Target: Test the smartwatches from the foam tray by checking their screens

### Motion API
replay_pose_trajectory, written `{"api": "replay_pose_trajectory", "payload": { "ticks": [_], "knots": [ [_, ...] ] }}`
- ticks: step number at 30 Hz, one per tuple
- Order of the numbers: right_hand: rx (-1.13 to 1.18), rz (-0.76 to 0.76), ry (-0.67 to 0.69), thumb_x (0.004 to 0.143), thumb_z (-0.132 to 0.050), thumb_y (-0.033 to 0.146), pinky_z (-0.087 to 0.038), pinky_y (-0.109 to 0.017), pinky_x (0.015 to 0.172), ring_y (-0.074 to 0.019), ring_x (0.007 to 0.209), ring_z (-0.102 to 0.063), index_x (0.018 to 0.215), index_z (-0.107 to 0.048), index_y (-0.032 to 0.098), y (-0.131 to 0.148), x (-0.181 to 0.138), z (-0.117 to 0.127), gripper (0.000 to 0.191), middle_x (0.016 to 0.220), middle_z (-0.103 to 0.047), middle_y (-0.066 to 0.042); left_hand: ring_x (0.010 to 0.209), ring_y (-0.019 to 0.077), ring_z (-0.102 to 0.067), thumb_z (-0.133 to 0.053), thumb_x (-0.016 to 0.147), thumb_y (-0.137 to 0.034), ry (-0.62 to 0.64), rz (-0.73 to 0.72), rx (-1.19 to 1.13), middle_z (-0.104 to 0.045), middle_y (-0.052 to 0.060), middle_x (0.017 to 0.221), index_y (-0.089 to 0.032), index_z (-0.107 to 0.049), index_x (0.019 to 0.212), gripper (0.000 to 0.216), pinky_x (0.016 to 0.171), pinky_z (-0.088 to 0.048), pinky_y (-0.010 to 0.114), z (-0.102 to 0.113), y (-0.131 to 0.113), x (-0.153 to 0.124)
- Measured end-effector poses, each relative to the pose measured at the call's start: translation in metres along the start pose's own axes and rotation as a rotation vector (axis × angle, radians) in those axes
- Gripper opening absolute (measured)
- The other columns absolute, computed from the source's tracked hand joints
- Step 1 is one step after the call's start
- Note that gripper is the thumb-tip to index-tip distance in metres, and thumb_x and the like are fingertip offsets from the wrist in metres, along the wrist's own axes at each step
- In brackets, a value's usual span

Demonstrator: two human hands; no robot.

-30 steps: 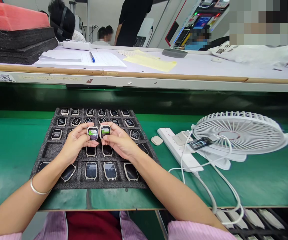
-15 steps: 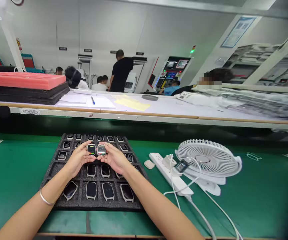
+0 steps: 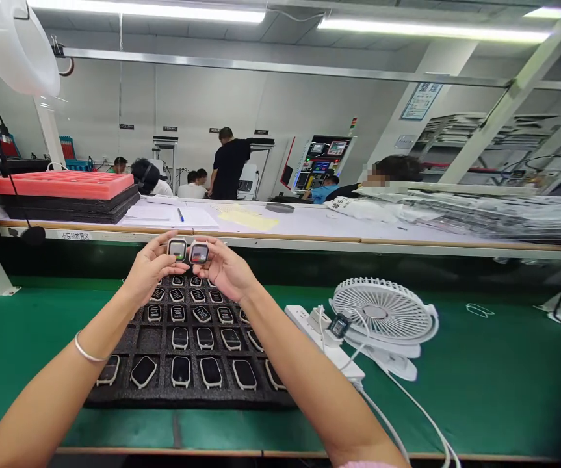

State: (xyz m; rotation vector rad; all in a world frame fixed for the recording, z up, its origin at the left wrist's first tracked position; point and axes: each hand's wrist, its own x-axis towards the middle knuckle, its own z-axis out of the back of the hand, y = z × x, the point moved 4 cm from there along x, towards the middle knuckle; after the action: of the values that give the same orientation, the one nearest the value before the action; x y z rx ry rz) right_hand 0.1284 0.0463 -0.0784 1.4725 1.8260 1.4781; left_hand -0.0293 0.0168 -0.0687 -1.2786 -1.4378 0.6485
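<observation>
My left hand grips a smartwatch body without a strap, its lit screen turned toward me. Close beside it, a second smartwatch body is held in my right hand, also with a lit screen showing some red. Both watches are raised above the far end of a dark grey foam tray. Strapless watches with dark screens, such as one smartwatch in the front row, lie in most of its compartments. My forearms cover parts of the tray's sides.
Right of the tray are a white power strip with cables and a white fan. A raised shelf crosses behind, bearing a red foam tray on black ones, papers and a blue pen. Several people are beyond it.
Both hands have lifted the two watches up and away from the tray, toward the shelf edge. The camera view has tilted upward, and the watch screens show different brightness.
</observation>
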Motion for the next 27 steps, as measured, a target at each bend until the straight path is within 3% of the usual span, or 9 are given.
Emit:
{"api": "replay_pose_trajectory", "payload": {
  "ticks": [7, 13, 17, 27],
  "knots": [
    [-0.104, 0.168, 0.092, 0.083, -0.061, 0.033, -0.046, -0.025, 0.054, -0.0144, 0.061, -0.065, 0.108, -0.058, 0.022, 0.044, 0.004, -0.021, 0.028, 0.08, -0.068, -0.001, 0.069, 0.0122, -0.071, -0.075, 0.067, -0.017, 0.051, -0.216, 0.103, -0.067, 0.002, 0.099, -0.021, -0.056, 0.127, 0.063, 0.071, -0.06, 0.027, -0.015, -0.029, 0.012],
    [-0.224, 0.284, 0.122, 0.069, -0.071, 0.017, -0.049, -0.026, 0.063, -0.0124, 0.066, -0.063, 0.113, -0.058, 0.025, 0.063, -0.002, -0.026, 0.047, 0.083, -0.066, 0.003, 0.066, 0.0108, -0.069, -0.074, 0.064, -0.013, 0.048, -0.319, 0.154, -0.067, 0.0, 0.092, -0.021, -0.059, 0.123, 0.061, 0.071, -0.059, 0.025, -0.025, -0.04, 0.018],
    [-0.247, 0.297, 0.105, 0.067, -0.071, 0.016, -0.049, -0.028, 0.063, -0.0118, 0.065, -0.061, 0.113, -0.056, 0.025, 0.068, -0.003, -0.027, 0.049, 0.092, -0.067, 0.002, 0.063, 0.0086, -0.067, -0.072, 0.063, -0.012, 0.034, -0.34, 0.149, -0.067, 0.0, 0.095, -0.02, -0.059, 0.121, 0.06, 0.069, -0.058, 0.024, -0.028, -0.043, 0.02],
    [-0.256, 0.328, 0.108, 0.065, -0.072, 0.015, -0.05, -0.027, 0.063, -0.0115, 0.065, -0.062, 0.114, -0.056, 0.025, 0.071, -0.001, -0.029, 0.052, 0.09, -0.065, 0.002, 0.06, 0.0088, -0.064, -0.074, 0.062, -0.014, 0.033, -0.333, 0.145, -0.066, -0.001, 0.088, -0.021, -0.058, 0.12, 0.06, 0.066, -0.056, 0.025, -0.032, -0.048, 0.022]
  ]
}}
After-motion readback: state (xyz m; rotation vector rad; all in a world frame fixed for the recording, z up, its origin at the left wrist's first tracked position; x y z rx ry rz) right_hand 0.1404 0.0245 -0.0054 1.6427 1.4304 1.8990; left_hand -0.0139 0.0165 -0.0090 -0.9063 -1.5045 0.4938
